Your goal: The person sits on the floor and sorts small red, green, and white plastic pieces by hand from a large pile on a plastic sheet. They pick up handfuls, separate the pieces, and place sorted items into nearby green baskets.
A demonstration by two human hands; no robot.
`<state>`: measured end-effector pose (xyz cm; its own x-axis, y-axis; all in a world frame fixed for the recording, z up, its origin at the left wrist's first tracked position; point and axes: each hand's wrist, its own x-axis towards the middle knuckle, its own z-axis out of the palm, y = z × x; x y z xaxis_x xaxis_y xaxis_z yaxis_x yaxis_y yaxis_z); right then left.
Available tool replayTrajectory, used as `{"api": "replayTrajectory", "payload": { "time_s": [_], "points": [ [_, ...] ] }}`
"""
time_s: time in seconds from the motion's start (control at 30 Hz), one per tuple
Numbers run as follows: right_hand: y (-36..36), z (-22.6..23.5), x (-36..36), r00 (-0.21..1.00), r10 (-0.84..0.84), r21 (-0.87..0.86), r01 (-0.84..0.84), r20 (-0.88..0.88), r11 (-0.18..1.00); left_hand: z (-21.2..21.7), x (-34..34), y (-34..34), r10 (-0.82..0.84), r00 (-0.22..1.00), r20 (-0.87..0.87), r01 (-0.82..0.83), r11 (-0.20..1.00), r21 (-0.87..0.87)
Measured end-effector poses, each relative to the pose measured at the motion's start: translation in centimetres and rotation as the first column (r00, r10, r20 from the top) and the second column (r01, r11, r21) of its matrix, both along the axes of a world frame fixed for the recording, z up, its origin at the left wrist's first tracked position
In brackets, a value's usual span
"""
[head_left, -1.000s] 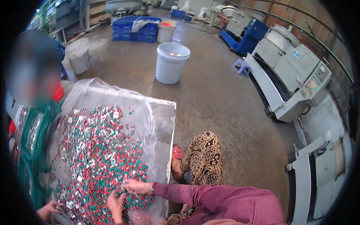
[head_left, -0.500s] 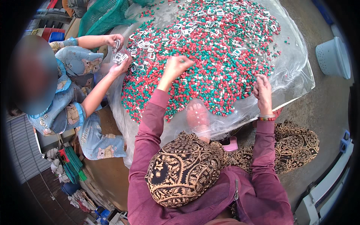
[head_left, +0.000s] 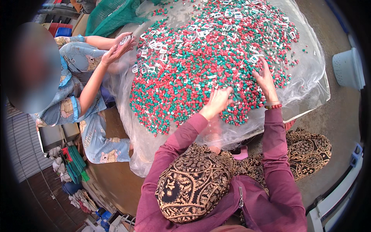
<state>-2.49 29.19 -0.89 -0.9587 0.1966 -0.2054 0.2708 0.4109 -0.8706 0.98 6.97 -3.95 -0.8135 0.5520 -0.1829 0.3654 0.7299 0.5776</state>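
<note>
A broad pile of small red, green and white pieces [head_left: 185, 91] covers a clear plastic sheet [head_left: 143, 160]. White slotted frames like strap buckles [head_left: 203, 33] lie scattered over it. Low over the near side of the pile, my left hand [head_left: 218, 101] is palm down, its fingers bent and apart; nothing held shows in it. My right hand [head_left: 266, 82] reaches over the right side of the pile with fingers spread. Its fingertips are close to a white frame [head_left: 253, 59]. Whether they touch it, I cannot tell.
At the left sits a co-worker, whose hands [head_left: 119, 47] hold several white frames. Green netting [head_left: 112, 17] lies behind the pile. A pale perforated basket [head_left: 348, 69] stands on the floor at right. My bare foot [head_left: 211, 133] is by the sheet's near edge.
My left hand has moved right and nearer to me, its pinched fingers now apart. My right hand has moved forward and its curled fingers have spread. The co-worker's hands have come together.
</note>
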Motion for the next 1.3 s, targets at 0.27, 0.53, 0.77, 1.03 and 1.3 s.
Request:
{"api": "replayTrajectory", "payload": {
  "time_s": [0.27,0.53,0.77,1.03,1.3],
  "points": [
    [0.4,-0.8,0.1,1.0,-0.009,-0.03,0.009,-0.003,1.0,2.8,-2.4,-4.5,0.289,0.931,-0.222,-0.232,0.94,0.251],
    [7.5,-3.4,3.2,0.973,-0.219,0.183,0.203,0.069,0.962,-1.1,-5.9,-3.7,0.056,0.97,-0.238,-0.115,0.964,-0.241],
    [-4.6,-4.8,4.4,0.981,-0.15,0.512,0.064,0.127,0.856,4.0,-4.6,-6.9,0.344,0.758,0.554,-0.63,0.606,0.486],
    [-15.9,-5.0,2.2,0.949,0.31,0.452,-0.298,0.049,0.841,8.8,-5.6,-6.7,-0.014,0.502,0.865,-0.851,0.168,0.497],
    [-9.8,-1.6,5.0,0.989,-0.123,-0.221,0.102,-0.081,0.97,9.0,-11.4,-0.5,0.139,0.705,0.695,-0.576,0.684,0.448]
  ]
}}
